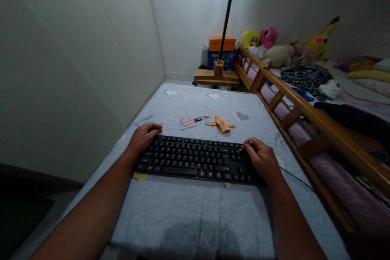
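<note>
A black keyboard (189, 156) lies flat on the cloth-covered table in front of me. My left hand (145, 136) holds its back left corner, fingers together and thumb beside them. Over the number keys at the right end, my right hand (260, 155) pinches a thin white-tipped stick that looks like a cotton swab (241, 149). Behind the keyboard lies another cotton swab (189, 127), near a slim tool with a black grip and metal end (198, 119). A folded orange cloth (222, 124) rests across a yellow-handled brush (211, 123).
The light blue tablecloth (189, 207) has printed hearts. Something yellow (140, 176) pokes out under the keyboard's front left corner. A cable (295, 178) runs off right towards a wooden bed rail (292, 101). A white cabinet (76, 69) stands left; a lamp stand (217, 74) is behind.
</note>
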{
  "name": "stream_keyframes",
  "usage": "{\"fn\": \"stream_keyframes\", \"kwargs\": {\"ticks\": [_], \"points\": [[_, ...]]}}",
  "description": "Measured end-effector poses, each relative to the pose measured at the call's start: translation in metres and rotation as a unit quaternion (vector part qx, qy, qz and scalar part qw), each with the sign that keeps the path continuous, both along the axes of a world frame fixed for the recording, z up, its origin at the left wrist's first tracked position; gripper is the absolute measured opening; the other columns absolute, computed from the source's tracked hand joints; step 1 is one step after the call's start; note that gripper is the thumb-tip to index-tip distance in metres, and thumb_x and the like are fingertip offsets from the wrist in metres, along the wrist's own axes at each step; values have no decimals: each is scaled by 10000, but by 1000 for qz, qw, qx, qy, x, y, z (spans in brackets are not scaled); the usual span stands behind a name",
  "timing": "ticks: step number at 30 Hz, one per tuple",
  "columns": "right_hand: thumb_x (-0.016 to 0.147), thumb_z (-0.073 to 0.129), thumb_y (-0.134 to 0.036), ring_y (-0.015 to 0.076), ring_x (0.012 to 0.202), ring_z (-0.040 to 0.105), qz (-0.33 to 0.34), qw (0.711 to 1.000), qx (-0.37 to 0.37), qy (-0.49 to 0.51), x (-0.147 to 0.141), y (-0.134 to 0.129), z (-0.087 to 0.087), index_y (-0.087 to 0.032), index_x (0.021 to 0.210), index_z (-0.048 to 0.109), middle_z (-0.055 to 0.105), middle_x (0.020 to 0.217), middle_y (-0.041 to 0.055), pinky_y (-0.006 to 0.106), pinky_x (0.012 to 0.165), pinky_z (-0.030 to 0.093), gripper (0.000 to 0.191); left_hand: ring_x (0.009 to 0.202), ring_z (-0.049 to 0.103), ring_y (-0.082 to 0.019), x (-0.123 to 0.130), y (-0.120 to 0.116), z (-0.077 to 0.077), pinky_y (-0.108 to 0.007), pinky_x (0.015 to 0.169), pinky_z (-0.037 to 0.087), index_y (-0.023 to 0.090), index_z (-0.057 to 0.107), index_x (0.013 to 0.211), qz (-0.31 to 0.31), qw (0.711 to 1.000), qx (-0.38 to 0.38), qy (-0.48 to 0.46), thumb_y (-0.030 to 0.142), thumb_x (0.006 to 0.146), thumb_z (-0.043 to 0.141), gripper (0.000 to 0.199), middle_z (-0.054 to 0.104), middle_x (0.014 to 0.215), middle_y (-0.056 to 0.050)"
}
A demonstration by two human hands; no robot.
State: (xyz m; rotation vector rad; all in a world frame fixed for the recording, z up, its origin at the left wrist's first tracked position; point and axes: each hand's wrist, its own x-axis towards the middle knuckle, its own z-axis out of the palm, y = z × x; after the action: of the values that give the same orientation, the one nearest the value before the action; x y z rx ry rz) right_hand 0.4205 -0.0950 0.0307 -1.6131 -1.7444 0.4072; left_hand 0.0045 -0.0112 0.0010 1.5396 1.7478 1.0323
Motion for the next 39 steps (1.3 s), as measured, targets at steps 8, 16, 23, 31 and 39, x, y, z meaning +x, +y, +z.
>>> {"fn": "stream_keyframes", "kwargs": {"ticks": [8,16,23,31,39], "points": [[883,502,-370,207,729,647,17,1000,-13,-5,-1,-3,3,-239,743,632,689,722,22,314,718,447,232,965,716,-300,0,0,0,-431,1010,520,210,752,811,1,1000,0,-6,339,633,609,263,797,904,-54],[896,500,-366,200,731,646,17,1000,-15,-9,0,-4,2,-238,754,639,693,730,17,309,721,443,237,948,718,-288,0,0,0,-413,1002,524,213,750,821,-3,1000,1,-13,353,630,612,274,795,906,-52],[896,519,-388,226,803,670,-7,1000,-3,-5,3,-2,-5,-240,816,669,726,813,40,336,777,459,226,955,714,-299,2,-1,2,-440,1010,523,210,752,810,2,1000,2,-17,338,630,614,261,797,896,-54],[896,510,-383,224,790,662,-1,1000,4,-5,1,-3,-2,-249,799,655,724,792,41,339,770,470,220,959,711,-303,2,-2,5,-440,1011,528,217,759,800,2,1000,2,-6,339,630,615,254,800,900,-54],[882,508,-368,206,733,648,17,999,-22,-15,1,-4,1,-239,761,641,699,737,25,315,716,453,222,967,717,-301,3,-2,4,-432,1001,531,214,748,822,3,1000,-4,8,359,635,603,278,797,918,-54]]}}
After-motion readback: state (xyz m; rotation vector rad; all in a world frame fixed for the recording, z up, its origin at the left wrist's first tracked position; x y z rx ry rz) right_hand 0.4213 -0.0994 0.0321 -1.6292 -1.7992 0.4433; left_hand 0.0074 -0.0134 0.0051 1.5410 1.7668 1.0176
